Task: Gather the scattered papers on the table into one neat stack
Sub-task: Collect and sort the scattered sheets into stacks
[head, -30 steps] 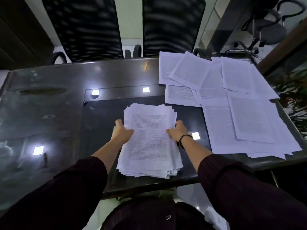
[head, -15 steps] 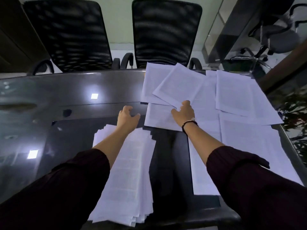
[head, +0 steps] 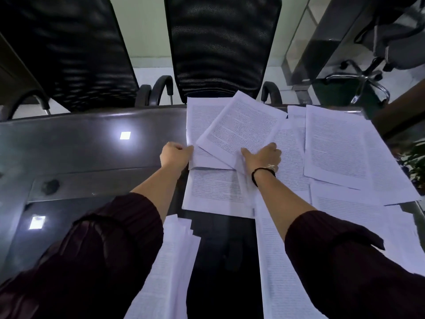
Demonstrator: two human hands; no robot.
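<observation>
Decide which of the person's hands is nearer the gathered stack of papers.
Left. The left hand grips loose sheets just beyond the stack; the right hand rests on sheets farther to the right.

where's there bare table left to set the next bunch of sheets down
Bare table runs left of the left hand, from the gathered stack back to the black chairs. A narrow dark strip separates the stack from the loose sheets. Everything right of the right hand is papered over.

White papers (head: 335, 143) with grey print, maroon sleeves (head: 110, 245), seemingly ribbed, black wristband (head: 262, 172)
</observation>
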